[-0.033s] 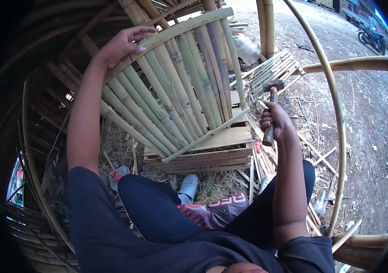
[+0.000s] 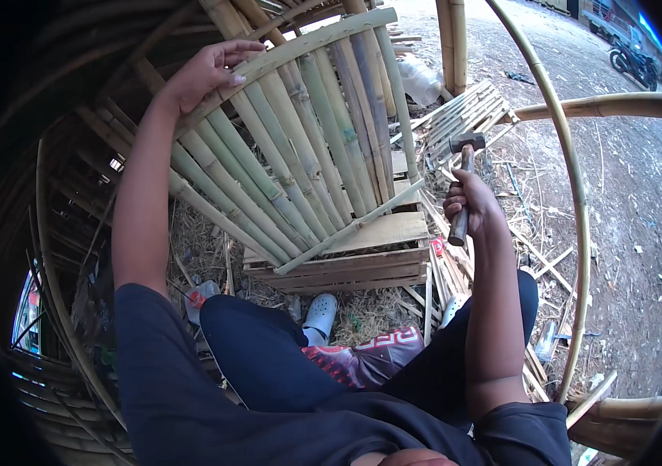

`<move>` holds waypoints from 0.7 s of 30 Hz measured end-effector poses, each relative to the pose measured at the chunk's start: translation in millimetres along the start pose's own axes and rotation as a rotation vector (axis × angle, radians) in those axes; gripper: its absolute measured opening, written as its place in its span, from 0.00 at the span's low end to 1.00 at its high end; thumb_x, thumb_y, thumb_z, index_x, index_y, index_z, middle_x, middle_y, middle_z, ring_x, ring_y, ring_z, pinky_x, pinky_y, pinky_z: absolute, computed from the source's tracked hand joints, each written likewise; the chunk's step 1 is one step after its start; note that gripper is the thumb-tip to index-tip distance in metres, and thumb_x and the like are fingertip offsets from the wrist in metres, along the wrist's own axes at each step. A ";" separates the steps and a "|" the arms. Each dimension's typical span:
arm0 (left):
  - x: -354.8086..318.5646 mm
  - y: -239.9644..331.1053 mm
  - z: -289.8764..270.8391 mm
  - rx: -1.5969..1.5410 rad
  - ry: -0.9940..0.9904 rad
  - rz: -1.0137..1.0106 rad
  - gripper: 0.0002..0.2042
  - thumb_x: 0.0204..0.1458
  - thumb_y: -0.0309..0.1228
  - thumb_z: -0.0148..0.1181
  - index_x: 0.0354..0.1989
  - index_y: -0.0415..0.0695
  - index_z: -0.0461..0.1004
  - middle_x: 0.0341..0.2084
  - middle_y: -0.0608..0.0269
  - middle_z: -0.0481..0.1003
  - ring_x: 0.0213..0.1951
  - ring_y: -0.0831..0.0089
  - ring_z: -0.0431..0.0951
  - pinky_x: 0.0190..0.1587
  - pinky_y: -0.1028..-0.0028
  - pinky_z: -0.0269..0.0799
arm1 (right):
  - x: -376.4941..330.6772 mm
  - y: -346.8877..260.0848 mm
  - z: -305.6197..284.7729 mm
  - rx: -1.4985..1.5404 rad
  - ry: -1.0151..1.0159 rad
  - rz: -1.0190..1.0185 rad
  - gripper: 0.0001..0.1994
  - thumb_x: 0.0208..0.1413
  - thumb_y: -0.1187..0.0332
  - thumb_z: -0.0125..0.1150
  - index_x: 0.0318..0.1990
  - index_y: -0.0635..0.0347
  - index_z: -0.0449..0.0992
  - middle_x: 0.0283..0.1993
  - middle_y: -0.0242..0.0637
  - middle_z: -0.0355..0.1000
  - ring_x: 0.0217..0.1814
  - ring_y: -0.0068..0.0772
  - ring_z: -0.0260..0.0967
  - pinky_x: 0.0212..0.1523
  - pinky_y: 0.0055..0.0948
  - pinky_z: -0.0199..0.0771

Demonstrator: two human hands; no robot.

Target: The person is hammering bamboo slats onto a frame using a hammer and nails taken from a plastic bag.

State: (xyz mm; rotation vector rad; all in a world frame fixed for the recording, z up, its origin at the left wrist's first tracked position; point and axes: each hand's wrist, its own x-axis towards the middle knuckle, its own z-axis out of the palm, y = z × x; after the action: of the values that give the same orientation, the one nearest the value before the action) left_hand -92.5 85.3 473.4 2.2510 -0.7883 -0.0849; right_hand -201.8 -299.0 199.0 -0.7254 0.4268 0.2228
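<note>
1. The left hand (image 2: 208,71) rests on the top rail of a bamboo slat panel (image 2: 300,147), fingers loosely curled over the rail's upper edge, not closed tight around it.
2. The panel leans tilted, with its lower end propped on a low wooden crate (image 2: 346,268) in front of the person's knees.
3. The right hand (image 2: 472,206) is closed in a firm fist around the wooden handle of a hammer (image 2: 464,182), held upright with the metal head at the top, just to the right of the panel and apart from it.
4. A white shoe (image 2: 321,314) sits on the straw-covered ground below the crate.
5. Loose bamboo strips (image 2: 463,116) lie beyond the hammer.
</note>
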 end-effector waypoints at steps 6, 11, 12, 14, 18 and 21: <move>-2.9 -3.6 10.2 0.102 0.031 0.064 0.32 0.43 0.26 0.53 0.64 0.40 0.67 0.55 0.57 0.73 0.56 0.72 0.73 0.62 0.72 0.64 | -11.0 -4.1 -10.9 -0.011 0.013 0.012 0.09 0.68 0.64 0.48 0.36 0.52 0.56 0.19 0.20 0.51 0.14 0.13 0.48 0.10 0.16 0.53; -1.2 -19.4 20.8 0.411 0.250 0.156 0.26 0.55 0.39 0.62 0.61 0.41 0.71 0.55 0.58 0.76 0.56 0.66 0.75 0.60 0.68 0.68 | -10.4 6.6 -15.1 -0.073 0.012 0.065 0.11 0.68 0.64 0.48 0.33 0.52 0.57 0.19 0.21 0.52 0.14 0.12 0.48 0.10 0.16 0.53; 0.4 -20.0 23.3 0.408 0.250 0.156 0.26 0.55 0.39 0.62 0.61 0.41 0.71 0.55 0.58 0.76 0.56 0.66 0.75 0.60 0.68 0.68 | -8.3 8.0 -16.2 -0.074 0.014 0.065 0.11 0.68 0.64 0.48 0.33 0.52 0.57 0.19 0.21 0.52 0.14 0.12 0.48 0.10 0.16 0.53; 3.2 -20.2 26.7 0.720 0.338 0.094 0.28 0.55 0.49 0.64 0.58 0.43 0.73 0.49 0.53 0.79 0.51 0.61 0.80 0.55 0.66 0.72 | -3.5 10.2 -18.2 -0.061 0.019 0.120 0.11 0.68 0.64 0.48 0.32 0.52 0.57 0.19 0.21 0.53 0.14 0.12 0.49 0.11 0.16 0.54; -3.8 -24.2 28.1 0.830 0.404 0.133 0.26 0.53 0.47 0.66 0.56 0.46 0.74 0.43 0.50 0.81 0.46 0.56 0.82 0.51 0.64 0.75 | 1.7 16.5 -17.0 -0.030 -0.021 0.157 0.10 0.68 0.65 0.48 0.35 0.54 0.57 0.20 0.21 0.53 0.14 0.12 0.49 0.11 0.15 0.54; -18.9 -29.7 23.4 0.839 0.451 0.196 0.25 0.50 0.43 0.70 0.54 0.45 0.74 0.41 0.50 0.81 0.44 0.55 0.82 0.50 0.64 0.75 | 0.1 17.4 -13.9 -0.038 0.000 0.125 0.08 0.68 0.66 0.47 0.37 0.54 0.56 0.21 0.22 0.52 0.15 0.12 0.49 0.11 0.15 0.54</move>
State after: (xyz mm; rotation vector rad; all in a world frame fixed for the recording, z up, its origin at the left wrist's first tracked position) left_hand -99.2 97.3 433.4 2.7602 -0.8803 0.9768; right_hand -211.8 -295.8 179.4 -0.7367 0.4699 0.3496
